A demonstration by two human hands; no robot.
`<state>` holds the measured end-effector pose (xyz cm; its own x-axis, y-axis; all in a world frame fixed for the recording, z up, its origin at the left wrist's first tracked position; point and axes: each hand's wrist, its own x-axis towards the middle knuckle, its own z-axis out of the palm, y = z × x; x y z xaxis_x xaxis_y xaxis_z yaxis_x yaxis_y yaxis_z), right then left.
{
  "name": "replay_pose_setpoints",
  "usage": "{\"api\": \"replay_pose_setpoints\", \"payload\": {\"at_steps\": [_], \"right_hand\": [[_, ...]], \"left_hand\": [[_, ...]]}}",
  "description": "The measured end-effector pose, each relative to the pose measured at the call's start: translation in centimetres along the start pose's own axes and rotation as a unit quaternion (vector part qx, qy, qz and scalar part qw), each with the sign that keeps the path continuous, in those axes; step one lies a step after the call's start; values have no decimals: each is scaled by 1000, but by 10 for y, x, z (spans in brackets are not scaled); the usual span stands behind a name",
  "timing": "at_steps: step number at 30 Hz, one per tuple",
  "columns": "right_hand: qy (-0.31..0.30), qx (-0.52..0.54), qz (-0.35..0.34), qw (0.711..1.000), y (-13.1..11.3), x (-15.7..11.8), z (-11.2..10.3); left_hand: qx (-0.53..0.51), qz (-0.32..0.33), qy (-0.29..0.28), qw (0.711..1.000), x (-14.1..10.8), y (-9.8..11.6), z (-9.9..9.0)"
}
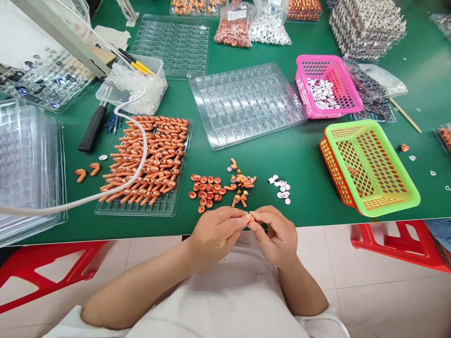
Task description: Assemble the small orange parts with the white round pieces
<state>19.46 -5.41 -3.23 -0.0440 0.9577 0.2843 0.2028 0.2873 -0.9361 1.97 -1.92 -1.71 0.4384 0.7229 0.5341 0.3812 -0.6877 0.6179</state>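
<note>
We found left hand (214, 234) and right hand (276, 234) together at near edge of table (299, 164), fingertips of both pinched on small orange part (251, 219); its detail, mostly covered by fingers, we could not tell. Two-handed pinch, we judged, steadied so small piece. Orange caps (209, 186), loose stem pieces (244, 179) and white discs (283, 188) lay in separate clusters just beyond hands, apparently for short reach without mixing. Tray (172, 208) of orange stems (155, 159) lay left of caps, rows packed, presumably for order.

A small orange piece (251, 219), perhaps rounded, sits pinched between both hands (215, 234).
</note>
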Motion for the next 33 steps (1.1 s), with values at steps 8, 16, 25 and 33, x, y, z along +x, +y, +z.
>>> {"api": "replay_pose_setpoints", "payload": {"at_steps": [8, 16, 25, 33], "right_hand": [[-16, -30, -45, 998, -3, 8, -10], [-54, -93, -176, 978, -9, 23, -21], [-139, -79, -225, 961, -6, 30, -26], [-171, -74, -192, 964, 0, 31, -32]], "left_hand": [[-200, -249, -74, 945, 12, 5, -12], [-527, -524, -219, 632, 34, -11, -21], [-604, -542, -275, 516, 37, -26, -14], [-594, -564, -230, 525, 36, -22, -14]]}}
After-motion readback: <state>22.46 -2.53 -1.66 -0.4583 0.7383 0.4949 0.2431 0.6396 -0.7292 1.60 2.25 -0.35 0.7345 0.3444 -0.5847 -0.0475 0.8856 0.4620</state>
